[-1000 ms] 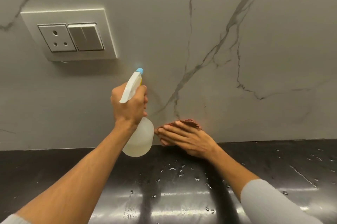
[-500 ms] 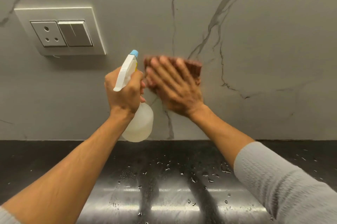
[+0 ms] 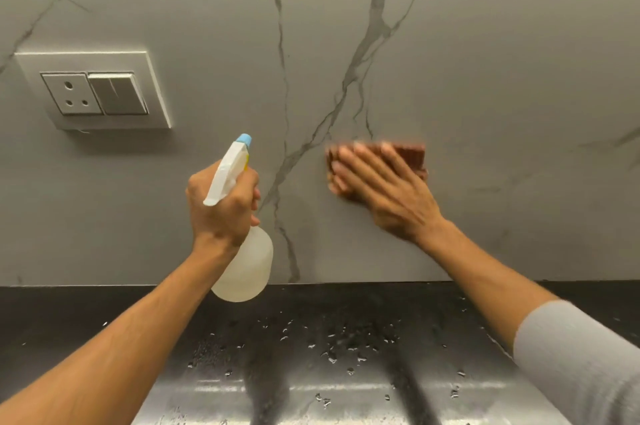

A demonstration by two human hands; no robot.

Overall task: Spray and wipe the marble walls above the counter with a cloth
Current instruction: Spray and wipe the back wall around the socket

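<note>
Head view: the right hand presses the brown cloth flat against the marble wall; the left hand, well apart, grips the spray bottle. Keep the palm flat with overlapping strokes.

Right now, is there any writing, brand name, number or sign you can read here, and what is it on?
None can be read.
Spray bottle: no label shows; plain white.
Socket and switch plate: no markings legible.
Cloth: blurred, no print seen.
Marble wall: only grey veins.
</note>
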